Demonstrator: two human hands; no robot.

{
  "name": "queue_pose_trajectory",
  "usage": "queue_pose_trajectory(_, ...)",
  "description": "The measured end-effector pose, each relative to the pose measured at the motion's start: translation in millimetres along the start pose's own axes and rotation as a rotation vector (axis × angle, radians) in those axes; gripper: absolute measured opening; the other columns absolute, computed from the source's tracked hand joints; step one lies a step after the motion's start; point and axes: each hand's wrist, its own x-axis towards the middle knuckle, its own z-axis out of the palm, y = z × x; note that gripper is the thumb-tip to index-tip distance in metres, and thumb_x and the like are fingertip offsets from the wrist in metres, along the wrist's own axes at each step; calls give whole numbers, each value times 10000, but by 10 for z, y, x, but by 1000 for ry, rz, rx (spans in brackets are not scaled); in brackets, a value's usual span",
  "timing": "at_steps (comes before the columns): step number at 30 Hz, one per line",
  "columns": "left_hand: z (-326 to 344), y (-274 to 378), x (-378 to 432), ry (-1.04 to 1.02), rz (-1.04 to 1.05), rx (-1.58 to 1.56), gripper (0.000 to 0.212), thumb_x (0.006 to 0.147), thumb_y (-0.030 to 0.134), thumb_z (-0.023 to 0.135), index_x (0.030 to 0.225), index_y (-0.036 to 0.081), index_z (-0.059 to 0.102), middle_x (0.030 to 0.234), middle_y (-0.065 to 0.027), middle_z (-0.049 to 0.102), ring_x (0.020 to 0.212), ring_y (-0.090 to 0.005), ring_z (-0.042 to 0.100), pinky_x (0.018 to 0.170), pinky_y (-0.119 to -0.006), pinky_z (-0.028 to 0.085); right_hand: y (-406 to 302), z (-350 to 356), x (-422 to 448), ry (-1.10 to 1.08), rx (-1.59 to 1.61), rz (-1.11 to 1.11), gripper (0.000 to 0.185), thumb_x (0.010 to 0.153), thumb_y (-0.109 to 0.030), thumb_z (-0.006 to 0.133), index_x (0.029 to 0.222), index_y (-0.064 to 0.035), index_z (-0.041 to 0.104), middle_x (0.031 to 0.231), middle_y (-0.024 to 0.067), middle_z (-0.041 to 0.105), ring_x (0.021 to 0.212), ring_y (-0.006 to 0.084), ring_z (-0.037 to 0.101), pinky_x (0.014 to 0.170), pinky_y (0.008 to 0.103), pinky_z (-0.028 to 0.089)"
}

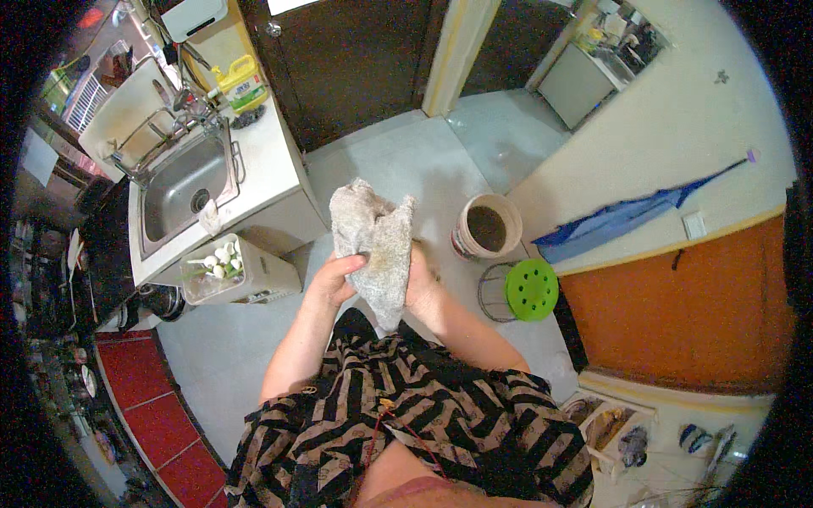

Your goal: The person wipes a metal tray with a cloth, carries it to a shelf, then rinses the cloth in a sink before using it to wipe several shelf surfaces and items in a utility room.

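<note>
Both hands hold a bunched, greyish-white terry cloth in front of the body, above the tiled floor. My left hand grips its left edge, the thumb lying across the front of the fabric. My right hand holds the right edge, its fingers partly hidden behind the cloth. Brownish stains mark the middle of the fabric, and its lower end hangs in a point between my wrists.
Right of the hands stand a bucket of dark liquid and a stool with a green round top. To the left are a steel sink in a white counter and a plastic bin. A closed blue umbrella hangs on the wall.
</note>
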Motion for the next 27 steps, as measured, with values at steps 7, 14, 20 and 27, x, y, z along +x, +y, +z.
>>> queue_pose_trajectory(7, -225, 103, 868, 322, 193, -6, 340, 926, 243, 489, 1220, 73, 490, 1161, -81, 558, 1046, -223, 547, 905, -363, 460, -52, 286, 800, 142, -956, -502, 290, 881, -115, 516, 1158, -29, 524, 1106, 80, 582, 1024, 240, 535, 934, 330, 390)
queue_pose_trajectory(14, -706, 669, 1746, 363, 245, -50, 377, 964, 229, 426, 1298, 55, 419, 1256, -89, 483, 1142, -219, 476, 968, -363, 397, -382, 678, 1841, 100, -1357, -596, 440, 816, -55, 528, 1217, 74, 402, 1206, 208, 486, 1164, 316, 450, 1001, 362, 331)
queue_pose_trajectory(20, -1209, 1756, 2181, 256, 514, -128, 358, 968, 285, 409, 1246, 62, 436, 1227, -83, 487, 1131, -234, 469, 988, -371, 376, -305, 1117, 2772, -21, -1763, -874, 538, 815, -55, 526, 1315, 27, 347, 1310, 260, 397, 1249, 405, 363, 1044, 413, 301)
queue_pose_trajectory(27, -1403, 3021, 2151, 10, 677, -253, 344, 953, 406, 400, 1045, 90, 498, 972, -91, 562, 911, -264, 570, 841, -402, 478, -661, 1407, 3441, -622, -1731, -634, 244, 749, -18, 619, 990, 15, 614, 1069, 248, 580, 986, 325, 596, 875, 369, 473)
